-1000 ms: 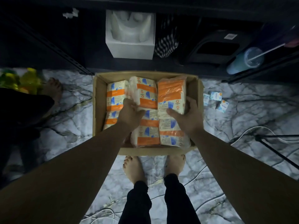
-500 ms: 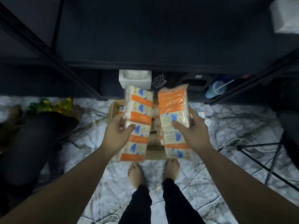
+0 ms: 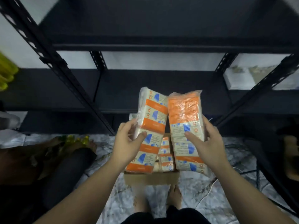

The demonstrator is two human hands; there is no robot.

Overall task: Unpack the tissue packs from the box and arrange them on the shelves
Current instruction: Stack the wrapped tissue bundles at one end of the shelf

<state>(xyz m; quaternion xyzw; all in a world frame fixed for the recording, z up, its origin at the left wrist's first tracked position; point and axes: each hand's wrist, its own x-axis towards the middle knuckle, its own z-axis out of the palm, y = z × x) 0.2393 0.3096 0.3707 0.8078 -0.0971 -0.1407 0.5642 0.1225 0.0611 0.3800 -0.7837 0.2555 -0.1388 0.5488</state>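
Two tissue bundles are held up side by side above the cardboard box (image 3: 151, 177), tops touching: the left hand (image 3: 127, 143) grips the left bundle (image 3: 151, 126), the right hand (image 3: 206, 143) grips the right bundle (image 3: 186, 113). More packs (image 3: 165, 156) remain in the box. Dark shelves (image 3: 145, 88) stand behind, over marble floor (image 3: 202, 199).

floor (image 3: 200, 196): pale marble pattern with dark veins, running under the whole scene
cable (image 3: 214, 181): thin and light, lying on the floor at right
yellow items (image 3: 6, 73): blurred, at the far left edge; what they are cannot be told
yellow-green bundle (image 3: 76, 139): on the floor at left, near a bare foot
second person (image 3: 53, 160): at left, dark-clothed leg and bare foot (image 3: 90, 145) on the floor
white stack (image 3: 239, 78): papers or a box, far right
dark stand legs (image 3: 265, 183): thin, slanting, at right
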